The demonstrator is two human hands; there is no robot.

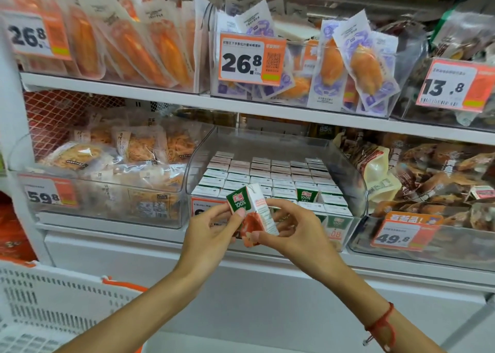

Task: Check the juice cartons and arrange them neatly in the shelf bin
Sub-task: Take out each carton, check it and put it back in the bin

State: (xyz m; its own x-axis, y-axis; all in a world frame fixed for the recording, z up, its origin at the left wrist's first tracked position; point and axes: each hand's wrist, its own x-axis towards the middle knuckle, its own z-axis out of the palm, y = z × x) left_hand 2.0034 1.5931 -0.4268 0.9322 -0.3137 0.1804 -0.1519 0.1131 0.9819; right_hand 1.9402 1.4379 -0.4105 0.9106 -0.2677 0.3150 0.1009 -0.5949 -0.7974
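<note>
Juice carton (251, 213), tilted with its top leaning left, sits in front of the clear shelf bin (351, 176), held up between both hands. Its lower part is covered by fingers, and the small print on its white side is too fine to read. The price tag on the bin front is mostly hidden behind the hands. The left hand (211, 232) pinches the green face with the thumb on top; the right hand (292, 232) curls its fingers round the lower right edge (a red cord circles that wrist). Behind, rows of cartons (267, 173) stand packed in the bin, one green face showing among the white tops.
</note>
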